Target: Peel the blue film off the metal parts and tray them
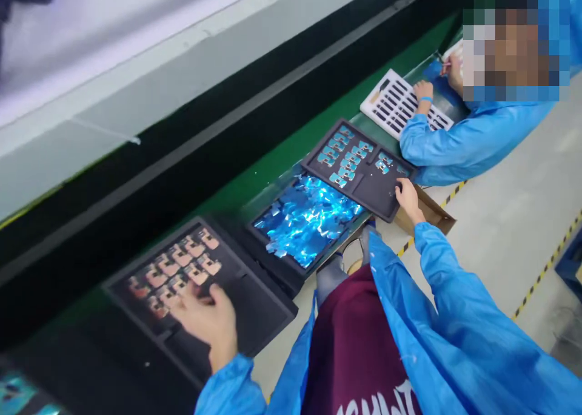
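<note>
My left hand lies flat with fingers stretched over a black tray at the lower left. Its fingertips touch rows of small copper-coloured parts, and the hand is slightly blurred. My right hand grips the near edge of a second black tray to the right. The fingers are bent on top and the thumb is hidden. That tray holds several small parts covered in blue film. Both arms are in blue sleeves.
Between the trays is a black tray heaped with peeled blue film scraps. A green belt runs behind. A cardboard box sits under my right wrist. A co-worker's hand rests on a white slotted tray.
</note>
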